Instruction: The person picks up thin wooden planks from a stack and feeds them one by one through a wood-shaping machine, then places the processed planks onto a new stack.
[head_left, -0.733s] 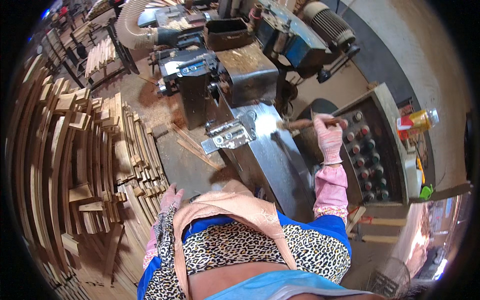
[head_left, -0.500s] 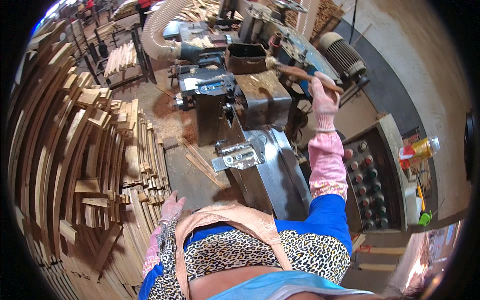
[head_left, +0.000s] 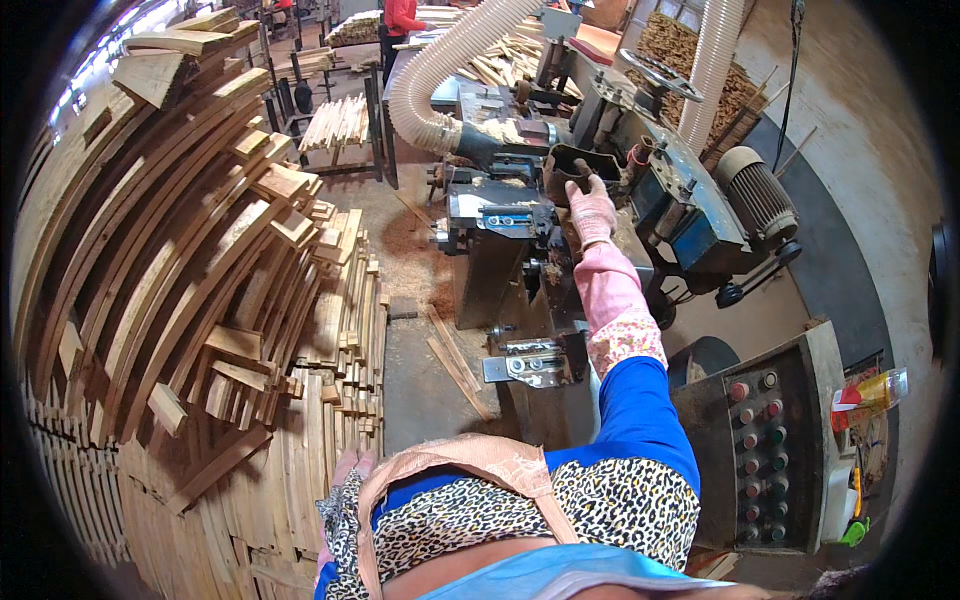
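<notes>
My right hand (head_left: 592,212), in a pink glove, is closed around the brown wooden handle (head_left: 582,170) of a brush, at the mouth of a rusty open-topped metal box (head_left: 553,178). The brush's working end is hidden in the box. That box sits on the woodworking machine (head_left: 500,215), beside its metal hood. Low at my left side, my gloved left hand (head_left: 352,466) shows only in part next to the wood stack. Its fingers point away from me, apart and holding nothing I can see.
Curved and straight boards (head_left: 180,260) are piled high on the left. A ribbed dust hose (head_left: 425,90) feeds the machine; an electric motor (head_left: 757,195) sits beyond on the right. A push-button panel (head_left: 760,460) stands at my right. Thin strips (head_left: 455,360) lie on the floor. Someone in red (head_left: 402,18) stands far off.
My right hand has moved left from beyond the hood to the metal box, bringing the brush upright into it. The left hand has dropped lower and closer to my body. My view has shifted.
</notes>
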